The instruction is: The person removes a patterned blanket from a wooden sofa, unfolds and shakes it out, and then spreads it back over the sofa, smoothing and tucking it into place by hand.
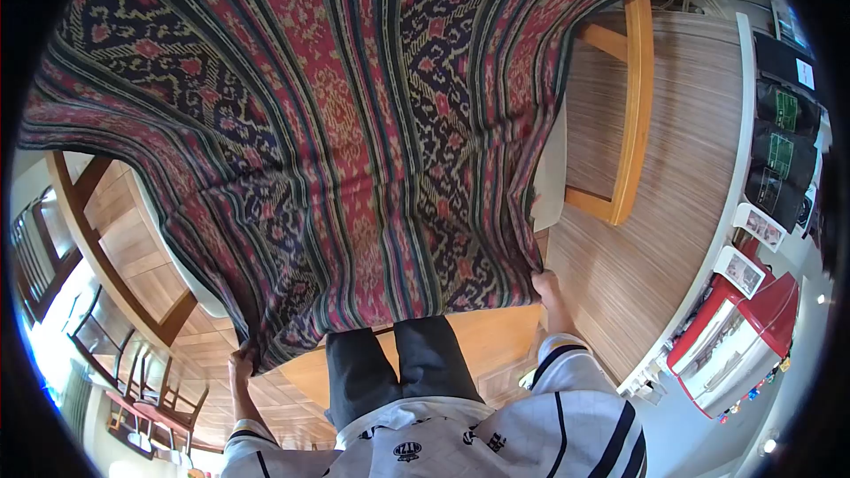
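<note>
A large patterned cloth (354,142) in red, black and cream stripes spreads out in front of me and fills the upper middle of the view. My left hand (240,363) grips its near left corner, where the fabric bunches. At the near right corner, my right hand (546,286) is closed on the edge of the same cloth. Between the two hands the near edge hangs above my dark trousers. Soft creases run across the middle of the fabric. Whatever lies beneath the cloth is mostly hidden.
Wooden frame pieces (639,106) show right of the cloth, against a wood-grain panel (691,195). Another curved wooden rail (97,257) stands at left over the wooden floor (133,221). Chairs (164,403) are at lower left. A red and silver appliance (735,345) is at far right.
</note>
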A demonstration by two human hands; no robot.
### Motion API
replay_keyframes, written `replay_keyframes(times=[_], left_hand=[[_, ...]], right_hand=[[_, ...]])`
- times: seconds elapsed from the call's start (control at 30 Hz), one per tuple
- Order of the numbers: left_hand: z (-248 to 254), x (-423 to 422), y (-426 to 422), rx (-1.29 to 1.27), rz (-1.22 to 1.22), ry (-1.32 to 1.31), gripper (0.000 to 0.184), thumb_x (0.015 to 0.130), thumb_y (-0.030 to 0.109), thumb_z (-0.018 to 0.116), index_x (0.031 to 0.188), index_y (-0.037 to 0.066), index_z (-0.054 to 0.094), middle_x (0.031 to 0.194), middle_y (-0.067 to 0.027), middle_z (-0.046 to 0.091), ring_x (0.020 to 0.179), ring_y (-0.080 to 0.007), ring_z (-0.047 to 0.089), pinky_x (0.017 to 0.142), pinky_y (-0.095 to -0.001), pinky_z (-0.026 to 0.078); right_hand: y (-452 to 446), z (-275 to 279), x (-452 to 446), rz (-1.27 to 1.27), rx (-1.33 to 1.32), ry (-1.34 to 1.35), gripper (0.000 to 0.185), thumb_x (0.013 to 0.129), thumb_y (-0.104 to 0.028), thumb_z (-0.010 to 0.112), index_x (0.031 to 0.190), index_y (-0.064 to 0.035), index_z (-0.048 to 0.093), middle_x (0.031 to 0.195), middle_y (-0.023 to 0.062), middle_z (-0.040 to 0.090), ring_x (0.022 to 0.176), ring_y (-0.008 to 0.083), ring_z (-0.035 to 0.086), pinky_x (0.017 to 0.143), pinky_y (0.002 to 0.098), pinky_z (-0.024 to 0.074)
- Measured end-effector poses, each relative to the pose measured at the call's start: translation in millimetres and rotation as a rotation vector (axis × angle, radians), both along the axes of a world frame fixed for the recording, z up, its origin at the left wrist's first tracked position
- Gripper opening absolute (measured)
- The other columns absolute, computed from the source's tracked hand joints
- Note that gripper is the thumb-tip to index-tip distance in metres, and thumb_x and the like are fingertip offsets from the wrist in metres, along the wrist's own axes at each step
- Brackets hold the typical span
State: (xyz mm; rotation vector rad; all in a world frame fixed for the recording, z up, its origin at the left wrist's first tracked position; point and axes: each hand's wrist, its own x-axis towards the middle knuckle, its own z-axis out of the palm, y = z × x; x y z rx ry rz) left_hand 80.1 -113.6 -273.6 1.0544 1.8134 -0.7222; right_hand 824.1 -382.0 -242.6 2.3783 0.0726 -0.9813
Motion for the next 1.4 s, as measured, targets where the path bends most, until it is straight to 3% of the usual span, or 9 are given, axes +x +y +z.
replay_keyframes(times=[0.17,0.43,0.63,0.77,0.83,1.0,1.13,1.3,1.4], left_hand=[[-14.2,-19.6,-29.4,-0.063,-0.266,0.19,0.036,0.072,0.032,0.063,0.085,-0.002,0.063,0.085,-0.0279,0.058,0.086,-0.039,0.057,0.071,-0.0445,0.046],[-67.0,-32.7,-32.2,0.176,-0.158,0.178,0.061,0.067,0.039,0.067,0.111,0.002,0.046,0.105,-0.03,0.051,0.098,-0.0431,0.049,0.082,-0.0475,0.04],[-105.6,69.0,74.5,0.597,0.261,-0.155,0.071,0.066,0.041,0.072,0.112,-0.006,0.046,0.104,-0.02,0.055,0.095,-0.0284,0.054,0.083,-0.0343,0.041],[-165.7,52.7,84.5,0.481,-0.336,0.215,0.034,0.068,0.029,0.054,0.077,-0.003,0.06,0.083,-0.026,0.058,0.085,-0.0405,0.053,0.077,-0.0451,0.042],[-159.2,58.6,76.8,0.707,-0.319,0.274,0.03,0.073,0.026,0.05,0.081,-0.003,0.056,0.079,-0.0235,0.057,0.083,-0.0393,0.052,0.076,-0.0445,0.042],[-97.2,55.1,74.4,0.563,0.495,0.067,0.024,0.076,0.014,0.05,0.091,-0.005,0.048,0.075,-0.0203,0.055,0.069,-0.0363,0.055,0.065,-0.0384,0.044],[-100.0,21.8,59.6,0.67,0.063,0.062,0.026,0.083,0.022,0.05,0.103,0.006,0.05,0.075,-0.0093,0.056,0.069,-0.019,0.055,0.061,-0.0305,0.044],[-120.8,6.6,86.3,0.451,1.11,-0.251,0.06,0.08,0.053,0.052,0.12,0.011,0.035,0.074,-0.0051,0.053,0.069,-0.0196,0.056,0.06,-0.0298,0.046],[-167.1,-10.1,102.0,0.424,0.696,-0.154,0.05,0.082,0.045,0.052,0.115,0.01,0.04,0.08,-0.0058,0.055,0.067,-0.0189,0.055,0.058,-0.031,0.046]], right_hand=[[-40.1,-21.1,-4.4,0.124,-0.172,0.011,0.051,0.074,-0.04,0.058,0.106,-0.0009,0.056,0.103,0.024,0.057,0.097,0.0339,0.056,0.082,0.0384,0.0454],[5.8,-35.3,12.6,0.066,0.069,-0.102,0.069,0.068,-0.045,0.064,0.112,0.0056,0.046,0.106,0.0275,0.053,0.101,0.037,0.052,0.086,0.0397,0.0423],[102.2,-104.7,45.4,0.202,0.556,-0.262,0.083,0.066,-0.045,0.068,0.124,0.0021,0.032,0.121,0.0284,0.039,0.11,0.0396,0.043,0.094,0.0406,0.036],[108.7,-151.4,79.5,0.077,0.729,-0.209,0.067,0.067,-0.041,0.068,0.111,0.0034,0.045,0.111,0.0245,0.049,0.103,0.0373,0.048,0.089,0.0408,0.0367],[113.7,-151.8,89.7,-0.204,0.667,0.023,0.053,0.07,-0.038,0.065,0.101,0.0035,0.053,0.104,0.024,0.055,0.098,0.0376,0.051,0.084,0.0424,0.0381],[89.7,-130.6,89.5,0.299,0.507,-0.266,0.034,0.075,-0.027,0.053,0.087,0.0054,0.055,0.079,0.0236,0.06,0.075,0.0411,0.056,0.069,0.0438,0.0432],[65.9,-120.9,92.5,-0.104,0.711,-0.246,0.032,0.075,-0.023,0.057,0.092,0.0039,0.056,0.087,0.0187,0.061,0.081,0.0316,0.058,0.068,0.0394,0.0453],[112.5,-94.0,71.9,-0.409,0.73,-0.04,0.047,0.076,-0.019,0.061,0.113,0.006,0.047,0.111,0.0138,0.053,0.095,0.0225,0.053,0.077,0.0336,0.0439],[117.0,-106.0,65.5,-0.442,0.877,0.107,0.058,0.076,-0.022,0.063,0.123,0.0033,0.039,0.118,0.0115,0.048,0.101,0.0223,0.05,0.086,0.0333,0.04]])
